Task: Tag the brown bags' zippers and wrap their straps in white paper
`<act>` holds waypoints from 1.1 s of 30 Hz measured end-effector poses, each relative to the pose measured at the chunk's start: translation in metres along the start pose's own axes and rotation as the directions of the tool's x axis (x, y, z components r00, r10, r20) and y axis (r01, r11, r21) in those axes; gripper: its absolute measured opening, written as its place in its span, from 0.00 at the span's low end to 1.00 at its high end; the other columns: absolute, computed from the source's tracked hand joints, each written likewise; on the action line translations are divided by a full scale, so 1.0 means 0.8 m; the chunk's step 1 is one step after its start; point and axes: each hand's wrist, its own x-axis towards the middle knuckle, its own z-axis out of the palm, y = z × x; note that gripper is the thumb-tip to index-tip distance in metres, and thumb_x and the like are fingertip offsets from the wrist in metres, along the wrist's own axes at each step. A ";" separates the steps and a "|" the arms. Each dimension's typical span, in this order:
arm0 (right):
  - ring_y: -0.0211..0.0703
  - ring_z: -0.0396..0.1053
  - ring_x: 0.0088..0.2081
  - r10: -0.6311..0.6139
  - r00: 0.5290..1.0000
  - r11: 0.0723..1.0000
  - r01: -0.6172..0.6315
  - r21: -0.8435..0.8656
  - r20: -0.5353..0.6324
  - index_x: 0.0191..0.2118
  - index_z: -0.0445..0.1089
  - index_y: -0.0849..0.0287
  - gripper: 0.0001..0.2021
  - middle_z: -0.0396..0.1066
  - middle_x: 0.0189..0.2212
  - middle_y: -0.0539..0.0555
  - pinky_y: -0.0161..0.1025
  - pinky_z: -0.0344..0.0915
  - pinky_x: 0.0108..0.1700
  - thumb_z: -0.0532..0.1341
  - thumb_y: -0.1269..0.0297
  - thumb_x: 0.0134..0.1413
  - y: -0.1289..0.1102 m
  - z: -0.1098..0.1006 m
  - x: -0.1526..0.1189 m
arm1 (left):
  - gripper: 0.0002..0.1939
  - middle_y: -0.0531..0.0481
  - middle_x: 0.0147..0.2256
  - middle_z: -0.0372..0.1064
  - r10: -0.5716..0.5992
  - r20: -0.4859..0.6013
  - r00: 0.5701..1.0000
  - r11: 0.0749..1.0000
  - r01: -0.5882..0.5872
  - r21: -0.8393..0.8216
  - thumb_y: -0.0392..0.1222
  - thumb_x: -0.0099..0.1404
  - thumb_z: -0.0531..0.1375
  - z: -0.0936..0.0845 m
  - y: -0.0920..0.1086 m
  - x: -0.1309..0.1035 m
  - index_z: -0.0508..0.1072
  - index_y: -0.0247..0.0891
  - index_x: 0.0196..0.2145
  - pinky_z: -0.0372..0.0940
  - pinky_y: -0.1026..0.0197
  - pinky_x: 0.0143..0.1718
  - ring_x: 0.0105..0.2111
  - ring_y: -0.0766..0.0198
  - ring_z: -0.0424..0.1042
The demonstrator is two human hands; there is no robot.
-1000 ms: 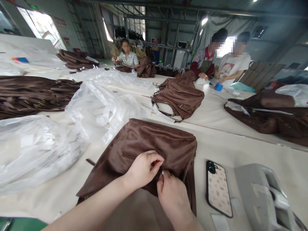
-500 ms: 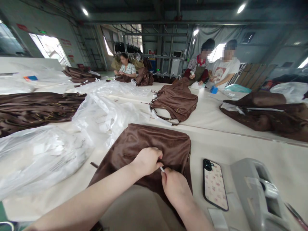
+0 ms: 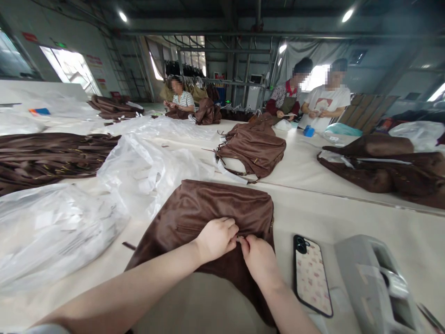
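A brown leather-like bag (image 3: 215, 199) lies on the pale table in front of me, with a zipped slit on its face. Over its middle, my left hand (image 3: 218, 237) is closed, its fingertips pinched at a small pale piece. My right hand (image 3: 259, 260) comes in from the right, thumb and forefinger pinching the other end of that small piece. The fingertips of both hands nearly meet. Most of the piece is hidden between the fingers.
A phone (image 3: 313, 273) and a grey tape dispenser (image 3: 377, 283) are at the right. Clear plastic bags (image 3: 59, 227) and brown straps (image 3: 52, 160) cover the left. More brown bags (image 3: 253, 148) lie farther back. Three people work beyond.
My hands have come closer together, and less of the white piece shows between them. Across the table, the two people at the right have shifted their arms.
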 end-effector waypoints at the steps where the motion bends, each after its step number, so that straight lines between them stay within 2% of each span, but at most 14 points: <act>1: 0.46 0.75 0.32 0.019 1.000 1.000 -0.019 -0.008 0.002 0.33 0.72 0.61 0.16 0.77 0.30 0.60 0.38 0.60 0.32 0.49 0.63 0.66 0.000 0.003 0.003 | 0.04 0.48 0.32 0.68 -0.020 -0.019 1.000 0.999 0.019 -0.037 0.35 0.62 0.56 0.000 -0.002 0.001 0.70 0.36 0.30 0.66 0.59 0.39 0.34 0.60 0.69; 6: 0.47 0.75 0.32 0.075 0.997 0.997 -0.074 -0.029 0.014 0.33 0.72 0.62 0.18 0.77 0.31 0.62 0.38 0.60 0.32 0.49 0.60 0.66 0.001 0.010 0.010 | 0.01 0.50 0.32 0.66 -0.023 0.019 1.000 0.992 0.025 -0.121 0.37 0.58 0.59 -0.011 -0.002 0.005 0.69 0.38 0.30 0.65 0.60 0.39 0.34 0.61 0.67; 11: 0.45 0.75 0.32 0.053 0.998 0.999 -0.053 -0.001 0.035 0.34 0.73 0.60 0.17 0.77 0.30 0.59 0.38 0.60 0.32 0.49 0.60 0.66 0.006 0.005 0.007 | 0.07 0.49 0.34 0.67 -0.070 0.045 0.997 0.990 0.075 -0.122 0.44 0.62 0.60 -0.013 0.000 0.008 0.69 0.37 0.32 0.65 0.58 0.40 0.36 0.59 0.68; 17: 0.44 0.74 0.33 0.063 0.998 0.991 -0.062 0.116 -0.005 0.34 0.72 0.57 0.09 0.77 0.30 0.54 0.37 0.59 0.34 0.55 0.66 0.60 0.006 0.001 -0.006 | 0.03 0.47 0.36 0.66 -0.138 0.014 0.990 0.988 0.139 -0.069 0.39 0.64 0.57 -0.004 0.015 0.004 0.69 0.37 0.33 0.65 0.56 0.41 0.38 0.57 0.68; 22: 0.44 0.72 0.32 0.060 0.998 0.995 -0.057 0.078 -0.030 0.33 0.70 0.57 0.07 0.75 0.29 0.53 0.38 0.57 0.33 0.55 0.68 0.58 0.005 0.004 -0.012 | 0.05 0.44 0.37 0.66 -0.173 0.002 0.985 0.985 0.173 0.025 0.36 0.65 0.54 0.003 0.028 0.003 0.69 0.36 0.35 0.66 0.52 0.40 0.38 0.55 0.67; 25: 0.44 0.72 0.31 0.049 0.998 0.997 -0.046 0.066 -0.037 0.33 0.69 0.57 0.06 0.75 0.29 0.53 0.38 0.56 0.32 0.55 0.68 0.57 0.004 0.004 -0.013 | 0.06 0.43 0.37 0.66 -0.216 -0.007 0.976 0.974 0.216 0.061 0.36 0.65 0.52 0.006 0.031 0.004 0.68 0.35 0.36 0.66 0.53 0.36 0.37 0.54 0.68; 28: 0.44 0.71 0.31 0.033 0.999 0.998 -0.030 0.058 -0.042 0.33 0.68 0.57 0.06 0.74 0.29 0.53 0.38 0.56 0.32 0.55 0.68 0.58 0.001 0.004 -0.015 | 0.06 0.43 0.37 0.66 -0.221 -0.052 0.974 0.970 0.225 0.088 0.34 0.63 0.53 0.011 0.030 0.007 0.68 0.35 0.38 0.66 0.52 0.37 0.38 0.52 0.67; 30: 0.44 0.71 0.32 0.015 0.999 0.998 -0.012 0.065 -0.052 0.33 0.68 0.57 0.07 0.74 0.29 0.54 0.38 0.55 0.32 0.54 0.67 0.59 -0.002 0.005 -0.016 | 0.07 0.41 0.39 0.67 -0.193 -0.127 0.973 0.973 0.206 0.104 0.33 0.63 0.53 0.016 0.027 0.009 0.69 0.34 0.39 0.64 0.49 0.42 0.41 0.51 0.67; 33: 0.43 0.72 0.32 -0.008 0.998 0.996 0.014 0.092 -0.068 0.34 0.67 0.57 0.08 0.74 0.30 0.54 0.38 0.56 0.33 0.52 0.66 0.61 -0.004 0.006 -0.018 | 0.10 0.38 0.49 0.65 -0.113 -0.277 0.954 0.985 0.145 0.098 0.30 0.64 0.51 0.022 0.018 0.010 0.69 0.34 0.41 0.59 0.46 0.52 0.51 0.49 0.64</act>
